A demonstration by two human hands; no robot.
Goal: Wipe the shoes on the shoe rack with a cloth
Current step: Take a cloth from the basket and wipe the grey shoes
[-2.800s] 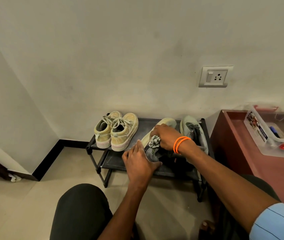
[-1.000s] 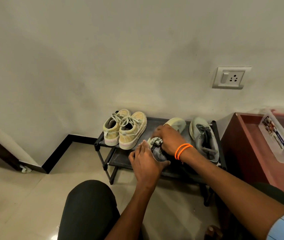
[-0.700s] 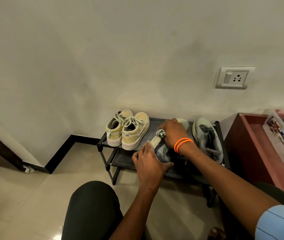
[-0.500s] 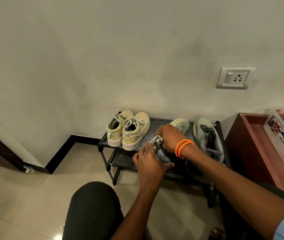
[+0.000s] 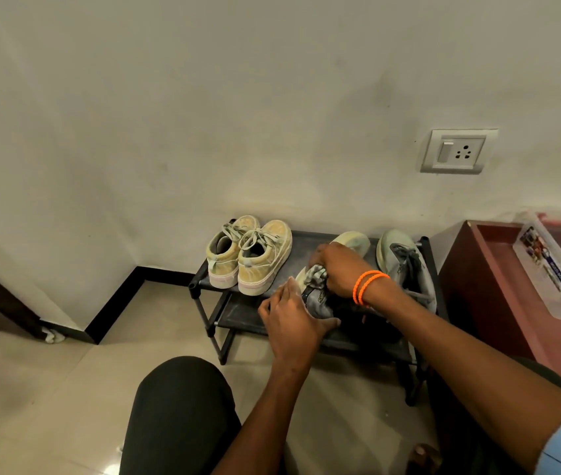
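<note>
Your black two-tier shoe rack [image 5: 200, 286] carries, on its top shelf: tan lace-up sneaker pair [image 5: 248, 255]; pale grey-green running shoe [image 5: 406, 265]; its mate [image 5: 351, 238], steadied by your left hand [image 5: 292, 320] while your right hand [image 5: 337, 269] clutches a crumpled grey cloth [image 5: 315, 274] against it

Home entryway; shoe rack [image 5: 200, 286] by wall; tiled floor [image 5: 32, 389]; wall socket [image 5: 457, 151].
</note>
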